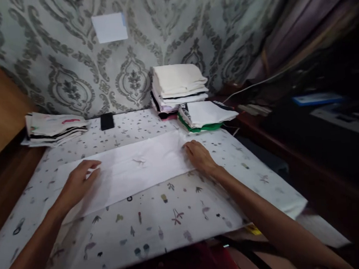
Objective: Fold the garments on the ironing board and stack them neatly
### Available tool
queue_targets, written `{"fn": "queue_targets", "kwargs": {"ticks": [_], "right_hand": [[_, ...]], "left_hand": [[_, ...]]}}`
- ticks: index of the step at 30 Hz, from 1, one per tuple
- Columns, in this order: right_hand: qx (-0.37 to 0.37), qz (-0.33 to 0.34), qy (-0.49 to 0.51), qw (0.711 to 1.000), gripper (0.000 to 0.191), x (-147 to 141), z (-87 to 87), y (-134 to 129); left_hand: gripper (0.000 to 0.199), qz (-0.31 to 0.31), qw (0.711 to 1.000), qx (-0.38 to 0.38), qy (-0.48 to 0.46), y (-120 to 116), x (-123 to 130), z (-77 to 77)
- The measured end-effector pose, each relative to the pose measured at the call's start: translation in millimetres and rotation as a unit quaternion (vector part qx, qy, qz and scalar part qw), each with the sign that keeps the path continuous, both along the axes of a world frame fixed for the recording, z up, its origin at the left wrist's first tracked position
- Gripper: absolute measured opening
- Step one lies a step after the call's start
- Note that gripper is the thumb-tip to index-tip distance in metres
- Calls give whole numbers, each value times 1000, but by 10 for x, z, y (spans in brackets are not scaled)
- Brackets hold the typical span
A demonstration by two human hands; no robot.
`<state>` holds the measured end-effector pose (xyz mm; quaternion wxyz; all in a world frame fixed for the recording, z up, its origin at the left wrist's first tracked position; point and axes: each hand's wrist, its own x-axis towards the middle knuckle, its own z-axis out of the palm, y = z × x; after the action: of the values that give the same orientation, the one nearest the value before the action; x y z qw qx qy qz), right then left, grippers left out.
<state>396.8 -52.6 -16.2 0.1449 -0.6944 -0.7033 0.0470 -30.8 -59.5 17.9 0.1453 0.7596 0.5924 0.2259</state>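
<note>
A white cloth (150, 164), laid out as a long folded strip with a small dark mark near its middle, lies on the patterned table cover. Over its left part is my left hand (80, 181), thumb and fingers apart, with nothing held between them. At the strip's right end my right hand (201, 157) has its fingers bent together on the cloth's edge, where the fabric wrinkles slightly. The fingertips of that hand are partly hidden, and its thumb does not show clearly.
A tall stack of folded clothes (179, 82) stands against the wall, with a smaller folded pile (207, 114) in front. Further folded clothes (56, 127) lie at the back left, near a black phone (107, 121). Dark furniture (320, 160) borders the table cover (162, 228) on the right.
</note>
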Motion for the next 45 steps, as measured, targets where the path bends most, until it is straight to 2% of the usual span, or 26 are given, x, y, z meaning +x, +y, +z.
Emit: {"fn": "queue_targets", "kwargs": {"ticks": [2,4,8,12,18,22,28,34,39,45], "right_hand": [[1,-14,16,1000,30,151,-1,-151],[7,-21,34,999,30,237,-19,-281],[35,-27,85,995,21,277,-78,-398],[35,-44,133,990,16,285,-122,-345],[33,-34,176,983,11,257,-153,-234],[59,-28,191,979,9,233,-173,-223],[105,-37,197,974,7,266,-158,-256],[90,-41,181,979,6,287,-161,-291],[100,-40,151,983,6,252,-135,-346],[35,-66,141,987,18,225,-100,-366]], "left_hand": [[43,-62,997,-17,-31,272,415,-29],[38,-89,995,-37,-31,552,806,-105],[32,-50,996,-73,18,984,1410,-243],[26,-5,994,-94,58,1186,1718,-277],[14,18,991,-117,70,1320,1815,-323],[8,7,993,-105,61,1334,1816,-344],[9,-19,996,-69,52,1342,1907,-320],[7,-29,994,-47,97,1294,2028,-304],[10,-33,989,-43,136,1231,2029,-253],[13,-23,985,-46,166,1180,1985,-225]]}}
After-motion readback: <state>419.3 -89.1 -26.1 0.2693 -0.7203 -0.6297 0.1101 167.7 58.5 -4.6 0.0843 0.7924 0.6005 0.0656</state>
